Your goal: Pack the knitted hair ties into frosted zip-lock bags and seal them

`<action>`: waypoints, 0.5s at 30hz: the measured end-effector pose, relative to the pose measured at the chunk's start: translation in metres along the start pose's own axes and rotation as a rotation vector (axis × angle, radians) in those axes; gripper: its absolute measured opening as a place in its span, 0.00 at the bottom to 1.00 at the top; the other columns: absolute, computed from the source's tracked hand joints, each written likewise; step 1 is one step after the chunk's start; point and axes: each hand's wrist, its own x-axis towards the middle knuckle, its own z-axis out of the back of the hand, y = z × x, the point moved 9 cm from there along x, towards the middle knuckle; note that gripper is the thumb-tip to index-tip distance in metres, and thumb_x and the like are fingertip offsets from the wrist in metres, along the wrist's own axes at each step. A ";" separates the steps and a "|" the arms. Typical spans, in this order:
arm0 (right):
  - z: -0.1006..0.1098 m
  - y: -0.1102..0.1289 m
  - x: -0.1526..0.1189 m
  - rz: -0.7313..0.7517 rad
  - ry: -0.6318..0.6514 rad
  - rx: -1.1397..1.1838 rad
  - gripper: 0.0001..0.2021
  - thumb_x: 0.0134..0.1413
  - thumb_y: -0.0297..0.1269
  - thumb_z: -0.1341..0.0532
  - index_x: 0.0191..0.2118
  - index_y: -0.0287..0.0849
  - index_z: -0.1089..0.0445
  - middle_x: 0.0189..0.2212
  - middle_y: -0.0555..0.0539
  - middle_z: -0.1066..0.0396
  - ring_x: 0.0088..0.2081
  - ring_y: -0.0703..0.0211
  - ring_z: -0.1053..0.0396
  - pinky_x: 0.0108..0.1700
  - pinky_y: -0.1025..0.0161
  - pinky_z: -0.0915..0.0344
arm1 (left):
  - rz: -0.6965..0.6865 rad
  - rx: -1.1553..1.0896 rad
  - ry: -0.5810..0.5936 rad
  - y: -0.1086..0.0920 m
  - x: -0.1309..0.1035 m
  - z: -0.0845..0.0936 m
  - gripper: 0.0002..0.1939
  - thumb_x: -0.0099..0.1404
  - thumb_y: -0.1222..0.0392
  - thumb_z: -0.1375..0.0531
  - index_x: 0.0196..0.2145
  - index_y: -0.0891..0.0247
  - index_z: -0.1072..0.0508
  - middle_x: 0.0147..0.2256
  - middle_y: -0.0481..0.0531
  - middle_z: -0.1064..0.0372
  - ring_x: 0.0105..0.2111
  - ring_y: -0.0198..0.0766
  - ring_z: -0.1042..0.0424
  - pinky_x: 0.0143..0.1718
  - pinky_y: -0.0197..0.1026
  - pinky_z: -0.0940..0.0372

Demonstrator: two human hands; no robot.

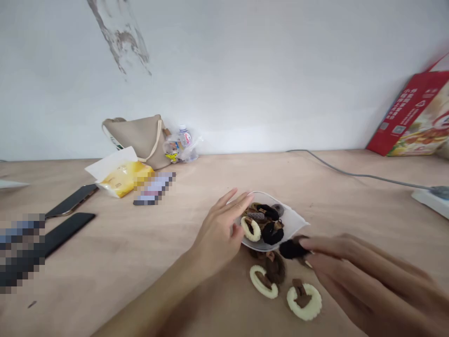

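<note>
A translucent white plastic bag lies with its mouth spread wide, and several fuzzy hair ties in black, brown, grey and cream show inside. My left hand grips the bag's left edge, fingers over the far side and thumb nearer me. Just right of the bag's mouth, my right hand pinches a black hair tie, with a brown one partly hidden behind it. Below the bag, on the table, lie a cream hair tie, another cream one and a dark brown one.
A yellow tissue pack, several phones and a beige bag occupy the left side. Beside the beige bag sits a bottle in clear plastic. Rightward are a red box and a grey cable running to a white power strip.
</note>
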 end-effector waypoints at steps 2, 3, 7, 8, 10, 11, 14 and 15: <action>-0.002 -0.003 0.018 -0.021 0.007 0.068 0.13 0.58 0.24 0.46 0.46 0.42 0.33 0.47 0.43 0.29 0.45 0.56 0.29 0.44 0.62 0.31 | 0.068 -0.020 0.036 -0.001 0.004 0.002 0.35 0.52 0.76 0.52 0.59 0.64 0.37 0.58 0.46 0.38 0.62 0.39 0.47 0.63 0.44 0.49; -0.003 -0.005 0.024 -0.033 0.001 0.100 0.13 0.58 0.23 0.47 0.45 0.42 0.33 0.46 0.43 0.29 0.44 0.57 0.29 0.43 0.63 0.31 | 0.107 -0.041 0.054 -0.001 0.007 0.004 0.35 0.52 0.76 0.52 0.59 0.63 0.37 0.58 0.46 0.39 0.62 0.39 0.46 0.63 0.43 0.49; -0.003 -0.020 0.015 -0.100 -0.045 0.120 0.10 0.59 0.25 0.46 0.44 0.44 0.34 0.40 0.46 0.28 0.40 0.60 0.29 0.39 0.66 0.31 | 0.283 -0.187 0.072 0.011 0.024 0.012 0.34 0.52 0.75 0.50 0.57 0.61 0.35 0.58 0.46 0.38 0.58 0.40 0.39 0.61 0.43 0.47; -0.005 -0.026 0.005 -0.135 -0.035 0.104 0.09 0.59 0.26 0.45 0.43 0.45 0.34 0.39 0.47 0.28 0.39 0.60 0.29 0.38 0.66 0.31 | 0.341 -0.239 0.060 0.017 0.028 0.014 0.34 0.52 0.74 0.49 0.57 0.61 0.35 0.57 0.46 0.37 0.57 0.41 0.37 0.60 0.44 0.45; -0.018 -0.035 -0.017 -0.210 0.066 0.077 0.08 0.60 0.29 0.45 0.44 0.46 0.34 0.39 0.47 0.28 0.39 0.59 0.28 0.37 0.65 0.31 | 0.458 -0.371 0.062 0.027 0.033 0.012 0.33 0.52 0.74 0.49 0.57 0.63 0.34 0.55 0.48 0.35 0.55 0.43 0.34 0.57 0.44 0.41; -0.026 -0.039 -0.029 -0.247 0.135 0.072 0.08 0.61 0.31 0.45 0.44 0.47 0.34 0.40 0.47 0.28 0.39 0.58 0.28 0.37 0.64 0.31 | 0.502 -0.433 0.076 0.030 0.035 0.009 0.33 0.52 0.75 0.49 0.56 0.64 0.34 0.54 0.48 0.34 0.54 0.43 0.33 0.56 0.43 0.40; -0.045 -0.044 -0.051 -0.318 0.257 0.071 0.09 0.62 0.34 0.47 0.44 0.48 0.33 0.39 0.47 0.28 0.38 0.58 0.28 0.35 0.64 0.31 | 0.535 -0.496 0.127 0.027 0.038 0.002 0.33 0.51 0.75 0.49 0.56 0.65 0.34 0.53 0.47 0.32 0.53 0.42 0.33 0.53 0.40 0.38; -0.048 -0.044 -0.053 -0.328 0.249 0.070 0.10 0.62 0.33 0.49 0.45 0.48 0.33 0.38 0.47 0.28 0.36 0.58 0.28 0.34 0.64 0.31 | 0.523 -0.466 0.124 0.026 0.039 0.002 0.32 0.51 0.75 0.48 0.56 0.64 0.34 0.53 0.47 0.32 0.53 0.42 0.33 0.53 0.39 0.38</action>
